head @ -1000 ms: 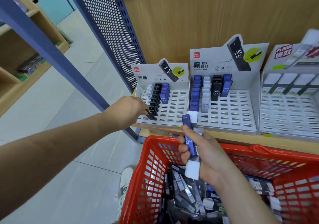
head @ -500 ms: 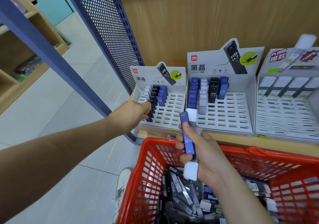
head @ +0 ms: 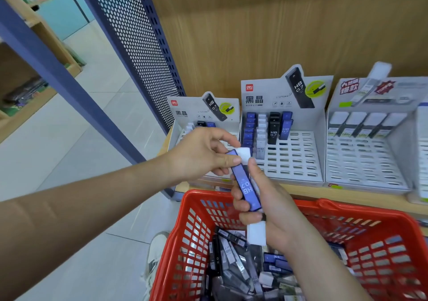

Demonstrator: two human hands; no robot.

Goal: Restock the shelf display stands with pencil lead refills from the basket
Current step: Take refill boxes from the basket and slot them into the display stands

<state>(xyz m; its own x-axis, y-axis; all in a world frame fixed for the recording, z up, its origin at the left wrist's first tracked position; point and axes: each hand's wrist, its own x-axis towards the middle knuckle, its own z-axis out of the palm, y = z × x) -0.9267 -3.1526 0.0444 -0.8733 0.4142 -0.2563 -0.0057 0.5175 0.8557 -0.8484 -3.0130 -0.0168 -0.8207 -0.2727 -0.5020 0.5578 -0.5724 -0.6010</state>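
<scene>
One blue refill (head: 246, 183): right hand (head: 275, 210) grips body, left hand (head: 199, 154) pinches top end.

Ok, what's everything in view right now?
display stands: three, pale grey, side by side on shelf
stocked refills: several, blue, white, black, toward stands' backs
basket: one, red, below shelf
loose refills: many, mixed, inside basket
blue refill: one, blue, between both hands
white-capped refill: at least one, behind blue refill
shelf: one, wood, under stands
perforated panel: one, blue, left of stands
shoe: one, pale, on floor
left hand: pinches blue refill's top
right hand: holds both refills
</scene>
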